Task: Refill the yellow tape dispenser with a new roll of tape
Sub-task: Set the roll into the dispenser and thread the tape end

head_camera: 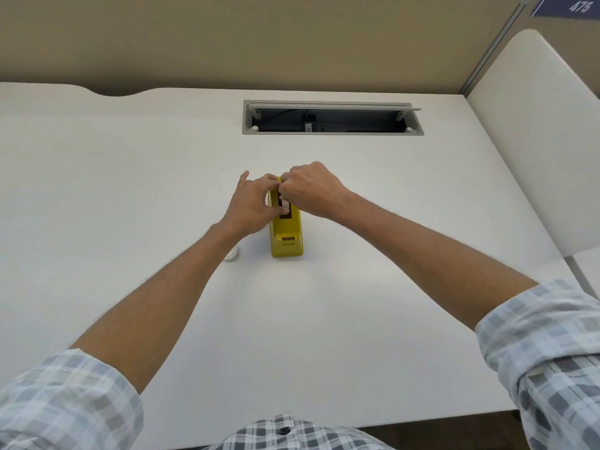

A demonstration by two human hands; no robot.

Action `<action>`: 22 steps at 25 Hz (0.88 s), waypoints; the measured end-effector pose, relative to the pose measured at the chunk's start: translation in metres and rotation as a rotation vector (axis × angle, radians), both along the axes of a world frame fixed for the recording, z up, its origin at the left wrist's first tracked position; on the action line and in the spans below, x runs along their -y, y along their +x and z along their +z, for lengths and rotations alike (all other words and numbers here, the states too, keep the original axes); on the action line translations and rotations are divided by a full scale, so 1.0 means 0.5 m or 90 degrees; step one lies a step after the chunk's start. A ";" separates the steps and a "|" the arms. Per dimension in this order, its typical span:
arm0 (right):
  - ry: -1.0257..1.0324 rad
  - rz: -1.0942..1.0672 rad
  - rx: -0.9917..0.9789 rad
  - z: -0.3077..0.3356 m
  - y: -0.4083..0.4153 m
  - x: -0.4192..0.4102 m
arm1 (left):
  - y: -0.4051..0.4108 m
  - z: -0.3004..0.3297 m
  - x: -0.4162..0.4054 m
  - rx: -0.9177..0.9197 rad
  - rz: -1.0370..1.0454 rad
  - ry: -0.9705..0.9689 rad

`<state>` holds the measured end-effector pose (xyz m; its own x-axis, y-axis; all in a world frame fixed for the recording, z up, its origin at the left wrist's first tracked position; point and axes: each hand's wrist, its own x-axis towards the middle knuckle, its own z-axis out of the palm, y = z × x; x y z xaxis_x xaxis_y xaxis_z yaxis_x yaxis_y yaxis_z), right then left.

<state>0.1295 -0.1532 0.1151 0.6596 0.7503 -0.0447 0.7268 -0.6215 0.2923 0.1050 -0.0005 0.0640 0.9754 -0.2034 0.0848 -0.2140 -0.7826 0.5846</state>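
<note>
Hands meet over the yellow tape dispenser (287, 235), which stands on the white desk (130, 190) with its cutter end toward the person. The left hand (251, 206) clasps the dispenser's left flank, thumb across the top slot. The right hand (310, 190) is curled over the far end, fingertips pinched on something pale at the slot, probably the tape roll, though the fingers hide most of it. Just below the left wrist, a small white round object (232, 254) lies on the desk, half covered by the forearm; it is too hidden to identify. Beyond the grip, well apart, an open cable tray (331, 120) is sunk into the desktop, its flap raised. A tan partition (259, 37) closes the far edge. To the right of the grip the desk runs bare to a white side panel (535, 141); to the left it stretches wide and bare. Rolled plaid sleeves (65, 401) sit near the desk's near edge.
</note>
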 end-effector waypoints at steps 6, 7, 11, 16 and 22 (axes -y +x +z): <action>-0.040 0.029 0.017 0.008 -0.009 -0.002 | -0.002 -0.004 0.005 -0.009 0.023 -0.070; -0.044 0.038 0.020 0.009 -0.011 -0.001 | -0.003 -0.004 0.006 -0.013 0.024 -0.080; -0.062 0.052 0.024 0.010 -0.018 0.003 | 0.000 -0.004 0.004 -0.011 0.022 -0.087; -0.061 0.053 0.038 0.007 -0.024 -0.001 | -0.005 -0.007 0.007 0.001 0.028 -0.095; -0.025 0.042 0.033 -0.002 -0.020 0.002 | -0.009 -0.007 0.008 0.005 0.033 -0.096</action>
